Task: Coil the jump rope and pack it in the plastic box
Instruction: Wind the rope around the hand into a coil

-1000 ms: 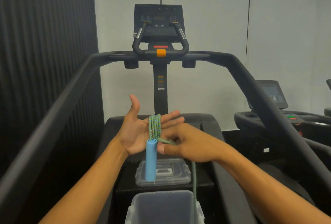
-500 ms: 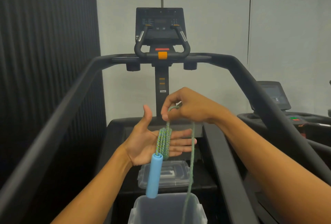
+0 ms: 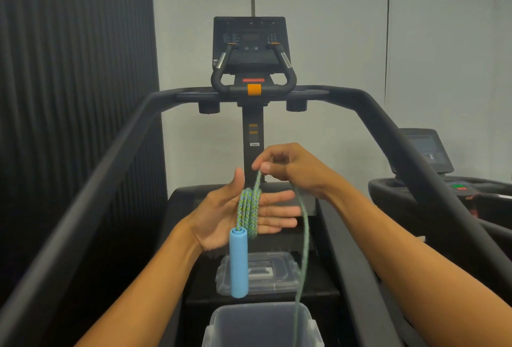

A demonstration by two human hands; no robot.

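Note:
The green-and-blue braided jump rope is wound in several turns around the fingers of my left hand, which is held flat, palm up, fingers spread. Its blue foam handle hangs down below that hand. My right hand pinches the rope just above the coil, and the free length drops from it into the clear plastic box at the bottom of the view. The box's clear lid lies flat just beyond it.
I stand on a treadmill: black side rails run along both sides, and the console with an orange button stands ahead. A second treadmill is to the right. A dark ribbed wall is on the left.
My right hand rose from below my left palm to above it, carrying the rope up and over the fingers, adding a turn. Since half a second ago it has barely moved.

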